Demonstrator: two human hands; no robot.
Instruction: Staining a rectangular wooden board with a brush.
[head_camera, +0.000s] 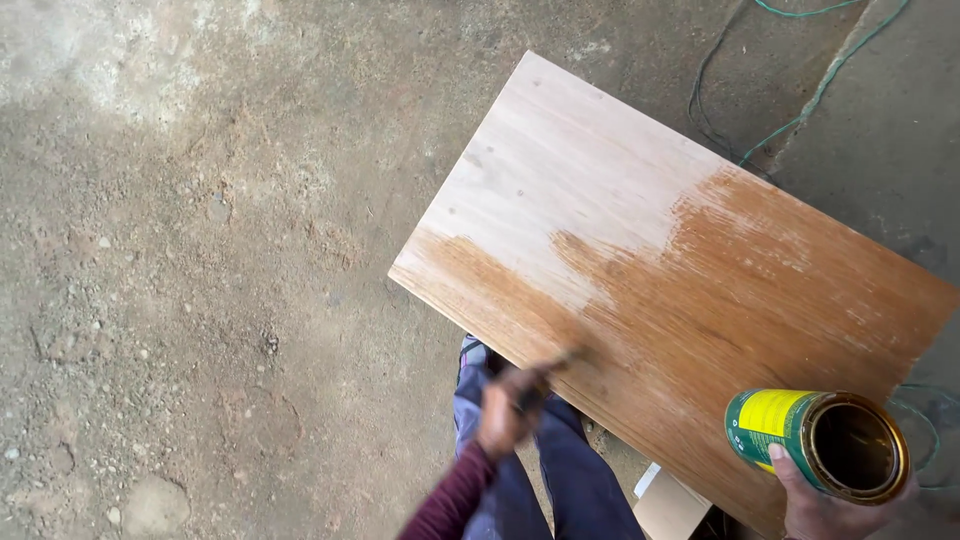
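A rectangular plywood board (590, 170) lies slantwise over the ground. Its near and right parts are coated a wet, darker brown; the far left corner is pale bare wood. My left hand (500, 420), in a maroon sleeve, grips a small brush (553, 366), blurred by motion, whose tip meets the board's near edge at the boundary of the coated area. My right hand (815, 505) holds an open green and yellow tin can (785, 425) from below, tilted so its dark inside faces me, above the board's near right part.
Rough concrete and dirt ground (200, 260) with small stones surrounds the board. A green cord (800, 110) trails at the top right and reappears by the can. My legs in blue trousers (575, 485) and a pale cardboard piece (668, 508) sit under the board's near edge.
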